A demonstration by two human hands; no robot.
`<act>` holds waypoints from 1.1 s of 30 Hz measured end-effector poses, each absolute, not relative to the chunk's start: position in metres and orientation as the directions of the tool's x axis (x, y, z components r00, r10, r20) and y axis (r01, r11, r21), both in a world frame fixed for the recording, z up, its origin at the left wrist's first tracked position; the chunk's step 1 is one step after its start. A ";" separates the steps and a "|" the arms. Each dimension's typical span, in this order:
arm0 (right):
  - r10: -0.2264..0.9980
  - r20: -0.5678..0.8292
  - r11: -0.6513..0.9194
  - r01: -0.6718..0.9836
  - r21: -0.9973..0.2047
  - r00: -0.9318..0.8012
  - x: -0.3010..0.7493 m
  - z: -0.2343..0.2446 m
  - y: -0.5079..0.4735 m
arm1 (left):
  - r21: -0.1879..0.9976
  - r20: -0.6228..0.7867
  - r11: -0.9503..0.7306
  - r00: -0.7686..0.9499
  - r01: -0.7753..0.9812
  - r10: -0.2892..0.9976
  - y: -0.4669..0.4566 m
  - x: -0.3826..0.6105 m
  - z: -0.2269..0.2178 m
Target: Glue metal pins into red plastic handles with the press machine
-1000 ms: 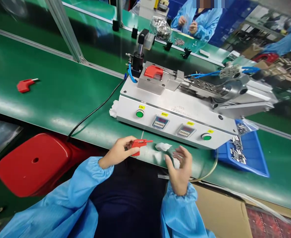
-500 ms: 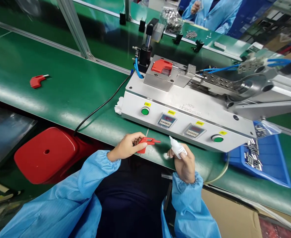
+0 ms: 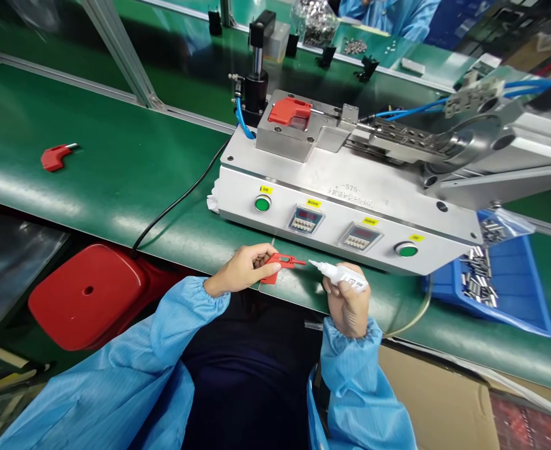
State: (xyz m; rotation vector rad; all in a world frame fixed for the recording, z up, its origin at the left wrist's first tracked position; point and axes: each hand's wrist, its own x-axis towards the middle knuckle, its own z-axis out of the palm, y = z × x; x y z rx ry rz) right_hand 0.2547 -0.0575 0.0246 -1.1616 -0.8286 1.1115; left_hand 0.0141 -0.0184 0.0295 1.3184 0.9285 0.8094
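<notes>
My left hand (image 3: 244, 269) is closed on a small red plastic part (image 3: 282, 262), held level over the near edge of the green belt (image 3: 129, 162). My right hand (image 3: 348, 303) grips a small white squeeze bottle (image 3: 343, 276) lying sideways. Its nozzle points left and almost touches the tip of the red part. Behind both hands stands a silver machine (image 3: 350, 200) with two green buttons and two small displays. Another red part (image 3: 290, 112) sits in the machine's metal fixture.
A finished red part with a metal pin (image 3: 55, 156) lies on the belt at the left. A blue tray of metal pins (image 3: 495, 275) sits at the right. A red stool (image 3: 87, 294) is below left. A black cable (image 3: 176, 203) crosses the belt. A person in blue works across the line.
My right hand picked up the white bottle, then tipped it sideways until the nozzle met the red part's tip. My left hand kept holding the red part in place.
</notes>
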 end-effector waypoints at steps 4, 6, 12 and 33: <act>0.910 0.010 0.121 -0.242 -0.963 0.414 0.250 0.025 -0.056 | 0.995 -0.095 0.079 0.404 0.056 0.910 -0.020 0.011 0.029; 0.916 0.023 0.127 -0.238 -0.963 0.399 0.248 0.026 -0.056 | 0.995 -0.093 0.073 0.405 0.065 0.910 -0.021 0.010 0.029; 0.945 -0.004 0.071 -0.215 -0.974 0.326 0.244 0.029 -0.058 | 0.996 -0.077 0.051 0.405 0.073 0.911 -0.022 0.010 0.028; 0.910 0.054 0.149 -0.203 -0.968 0.412 0.240 0.029 -0.055 | 0.986 -0.049 -0.024 0.425 0.164 0.904 -0.022 0.011 0.029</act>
